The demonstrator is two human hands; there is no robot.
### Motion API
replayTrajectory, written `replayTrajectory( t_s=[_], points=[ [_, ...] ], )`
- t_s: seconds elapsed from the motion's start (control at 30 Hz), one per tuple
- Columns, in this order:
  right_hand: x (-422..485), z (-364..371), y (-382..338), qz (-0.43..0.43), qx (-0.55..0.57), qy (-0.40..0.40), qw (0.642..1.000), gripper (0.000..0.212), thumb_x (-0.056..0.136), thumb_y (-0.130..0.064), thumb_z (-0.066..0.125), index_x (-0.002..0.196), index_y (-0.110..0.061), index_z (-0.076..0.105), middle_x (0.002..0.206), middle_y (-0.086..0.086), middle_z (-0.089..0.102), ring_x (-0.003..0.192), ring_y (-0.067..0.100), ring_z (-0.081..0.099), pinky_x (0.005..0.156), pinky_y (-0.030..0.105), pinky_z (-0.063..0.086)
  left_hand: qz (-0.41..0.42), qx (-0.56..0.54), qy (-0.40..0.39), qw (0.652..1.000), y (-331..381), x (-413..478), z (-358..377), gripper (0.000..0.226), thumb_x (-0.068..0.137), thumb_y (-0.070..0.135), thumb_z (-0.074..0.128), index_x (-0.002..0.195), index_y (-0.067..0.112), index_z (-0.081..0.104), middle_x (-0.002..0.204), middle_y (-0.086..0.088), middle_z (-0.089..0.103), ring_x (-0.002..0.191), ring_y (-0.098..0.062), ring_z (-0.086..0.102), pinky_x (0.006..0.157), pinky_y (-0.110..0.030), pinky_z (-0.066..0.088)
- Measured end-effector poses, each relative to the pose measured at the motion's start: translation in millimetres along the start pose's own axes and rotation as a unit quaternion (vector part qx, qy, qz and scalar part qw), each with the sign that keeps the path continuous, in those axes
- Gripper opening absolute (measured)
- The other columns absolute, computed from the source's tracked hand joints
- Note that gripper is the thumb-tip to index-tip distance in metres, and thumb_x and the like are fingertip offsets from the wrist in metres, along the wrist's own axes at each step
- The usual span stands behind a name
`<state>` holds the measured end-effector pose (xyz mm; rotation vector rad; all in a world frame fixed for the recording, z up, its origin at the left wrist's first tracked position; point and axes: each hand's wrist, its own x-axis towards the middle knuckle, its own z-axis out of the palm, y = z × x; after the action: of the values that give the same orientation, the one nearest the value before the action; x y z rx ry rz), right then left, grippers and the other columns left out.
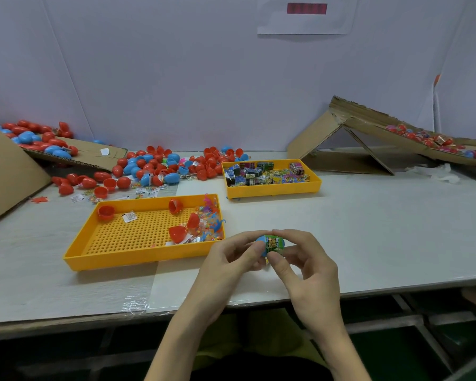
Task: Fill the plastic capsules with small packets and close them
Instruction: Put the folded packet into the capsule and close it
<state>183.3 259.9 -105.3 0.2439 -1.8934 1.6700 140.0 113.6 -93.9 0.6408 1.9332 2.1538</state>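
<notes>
Blue capsule (259, 241) in left hand's (231, 259) grip, green packet (274, 243) pinched by right hand (308, 268), was unclosed; loose capsules (154, 166) awaited filling.

On the tabletop (368, 229) we find the near tray (127, 237) at left, capsule halves (177, 233) and packets (204, 229) in its right end. The far tray (272, 189), also filled, lies behind and right of it. Loose capsules (154, 166) spread far left, a cardboard ramp (355, 127) far right. Our left hand (231, 259) and right hand (308, 265) grip a capsule (270, 244) just right of the near tray.
</notes>
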Motion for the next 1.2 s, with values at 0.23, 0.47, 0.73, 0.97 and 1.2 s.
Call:
replayTrajectory(
  t_s=[0.23, 0.47, 0.73, 0.97, 1.2],
  points=[
    [1.0, -3.2, 0.3, 0.010, 0.022, -0.012, 1.000, 0.028, 0.084, -0.023, 0.071, 0.112, -0.024, 0.070, 0.111, -0.007, 0.068, 0.091, 0.019, 0.072, 0.077, 0.018, 0.055, 0.007, 0.005, 0.003, 1.000, 0.8, -1.2, -0.2, 0.027, 0.088, 0.038, 0.065, 0.112, 0.034, 0.076, 0.086, 0.003, 0.074, 0.078, -0.007, 0.065, 0.082, -0.025, 0.056],
    [1.8, -5.1, 2.9, 0.011, 0.018, -0.023, 1.000, 0.030, 0.083, -0.023, 0.074, 0.112, -0.031, 0.070, 0.111, -0.005, 0.069, 0.092, 0.022, 0.072, 0.079, 0.021, 0.056, 0.005, 0.005, 0.010, 1.000, 1.2, -1.6, -0.6, 0.027, 0.085, 0.038, 0.068, 0.109, 0.029, 0.077, 0.081, 0.002, 0.073, 0.077, -0.008, 0.066, 0.077, -0.021, 0.054],
    [-3.3, 4.6, 8.2, -0.062, -0.062, 0.059, 0.994, 0.030, 0.085, -0.026, 0.074, 0.112, -0.036, 0.067, 0.109, -0.013, 0.064, 0.091, 0.018, 0.069, 0.075, 0.026, 0.058, -0.026, -0.058, 0.051, 0.997, -1.9, 1.4, 2.7, 0.036, 0.078, 0.033, 0.078, 0.109, 0.016, 0.071, 0.093, -0.013, 0.078, 0.087, -0.029, 0.076, 0.076, -0.028, 0.060],
    [-4.5, 7.3, 9.0, -0.071, -0.114, 0.082, 0.988, 0.043, 0.079, -0.031, 0.075, 0.120, -0.038, 0.064, 0.112, -0.019, 0.063, 0.097, 0.014, 0.067, 0.079, 0.016, 0.055, -0.050, -0.085, 0.000, 0.995, -2.4, 3.2, 0.9, 0.049, 0.085, 0.035, 0.069, 0.117, 0.000, 0.056, 0.102, -0.018, 0.076, 0.100, -0.032, 0.073, 0.089, -0.037, 0.059],
    [-6.6, 10.3, 7.6, -0.086, -0.109, 0.083, 0.987, 0.033, 0.080, -0.026, 0.074, 0.112, -0.034, 0.067, 0.110, -0.022, 0.068, 0.104, 0.005, 0.065, 0.088, 0.014, 0.052, -0.060, -0.074, -0.050, 0.994, -2.8, 3.1, -0.5, 0.039, 0.095, 0.033, 0.055, 0.121, 0.003, 0.055, 0.113, -0.016, 0.074, 0.112, -0.028, 0.069, 0.101, -0.040, 0.054]
  ],
)
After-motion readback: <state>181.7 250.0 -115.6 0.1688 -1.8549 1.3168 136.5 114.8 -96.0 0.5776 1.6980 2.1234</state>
